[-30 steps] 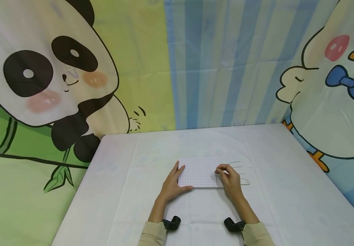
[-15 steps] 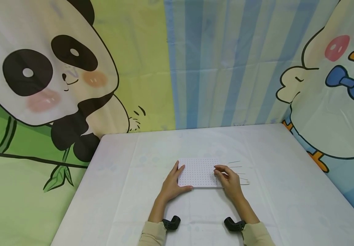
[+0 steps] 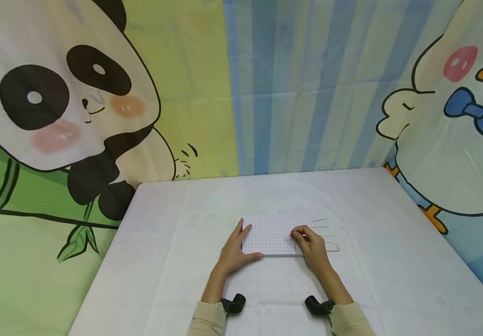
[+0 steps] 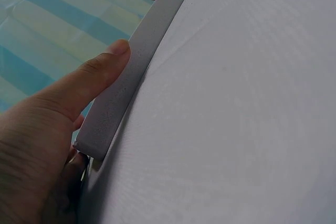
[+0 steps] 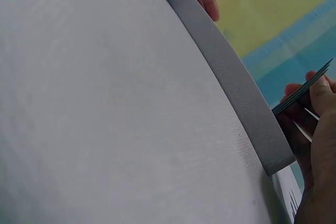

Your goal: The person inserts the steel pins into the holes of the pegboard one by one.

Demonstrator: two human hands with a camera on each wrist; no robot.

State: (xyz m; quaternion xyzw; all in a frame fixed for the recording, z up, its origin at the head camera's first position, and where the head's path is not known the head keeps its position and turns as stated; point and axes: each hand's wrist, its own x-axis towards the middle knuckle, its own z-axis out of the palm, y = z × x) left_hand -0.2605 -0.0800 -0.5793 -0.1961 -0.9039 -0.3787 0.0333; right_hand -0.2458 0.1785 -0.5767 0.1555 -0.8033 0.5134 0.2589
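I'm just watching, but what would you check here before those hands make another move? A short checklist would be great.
1. Perforated board lying on the table: ok.
2. Left hand steadying it: ok, thumb against the near edge, fingers at the left side.
3. Right hand pinching at the thin rods that rise from the board: ok, though how many it pinches is hidden.
4. Those rods fully seated in holes: cannot tell, their lower ends are too small to see.
5. Loose rods lying apart from one another, right of the perforations: ok.
6. Clear view of the board's right end from above: not ok, the right hand covers part.
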